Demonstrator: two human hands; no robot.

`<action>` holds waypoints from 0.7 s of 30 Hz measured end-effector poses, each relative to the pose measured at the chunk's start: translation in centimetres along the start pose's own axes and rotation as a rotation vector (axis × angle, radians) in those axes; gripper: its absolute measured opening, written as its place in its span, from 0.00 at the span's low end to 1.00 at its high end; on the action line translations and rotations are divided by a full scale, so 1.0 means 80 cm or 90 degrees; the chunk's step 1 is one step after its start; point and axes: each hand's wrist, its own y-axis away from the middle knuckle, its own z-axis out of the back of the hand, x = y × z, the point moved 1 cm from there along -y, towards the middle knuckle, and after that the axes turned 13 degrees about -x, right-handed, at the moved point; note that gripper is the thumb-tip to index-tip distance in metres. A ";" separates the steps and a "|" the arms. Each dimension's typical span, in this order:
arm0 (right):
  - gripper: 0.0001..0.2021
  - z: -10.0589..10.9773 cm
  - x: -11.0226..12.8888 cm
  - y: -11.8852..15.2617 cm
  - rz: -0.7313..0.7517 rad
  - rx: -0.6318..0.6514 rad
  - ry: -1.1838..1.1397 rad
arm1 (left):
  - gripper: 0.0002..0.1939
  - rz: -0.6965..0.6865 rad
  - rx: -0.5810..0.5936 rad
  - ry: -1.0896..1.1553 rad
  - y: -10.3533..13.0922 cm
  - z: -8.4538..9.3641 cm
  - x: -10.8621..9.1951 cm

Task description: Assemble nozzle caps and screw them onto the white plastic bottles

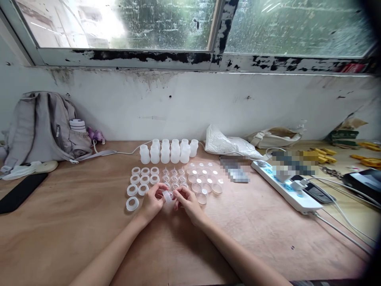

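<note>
Above the table's middle, my left hand (153, 203) grips a translucent screw ring (167, 196) by its side, tilted toward the right. My right hand (188, 200) is closed in a pinch at the ring's right end, on what looks like a clear bottle nipple; the fingers partly hide it. Just left of my left hand lie several loose screw rings (132, 203). Several clear nipples (174, 172) stand in rows beyond both hands. To the right of my right hand are several clear round caps (201, 198). Frosted baby bottles (165, 154) stand upright behind these rows.
A power strip (285, 190) with plugs and cables lies on the right. A white plastic bag (229, 145) and a cloth bag (275, 138) rest by the wall. On the left are a grey backpack (47, 123) and a black flat object (22, 192).
</note>
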 end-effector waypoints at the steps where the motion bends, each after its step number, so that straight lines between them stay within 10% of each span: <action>1: 0.12 0.000 -0.001 -0.001 0.000 -0.009 0.001 | 0.10 -0.004 0.001 0.006 -0.001 0.000 0.000; 9: 0.12 0.006 -0.004 -0.006 0.086 -0.035 0.061 | 0.07 -0.040 -0.145 -0.089 -0.018 0.014 0.002; 21: 0.11 0.005 -0.011 -0.005 0.136 -0.015 0.110 | 0.20 -0.057 -0.222 -0.390 -0.177 0.070 0.002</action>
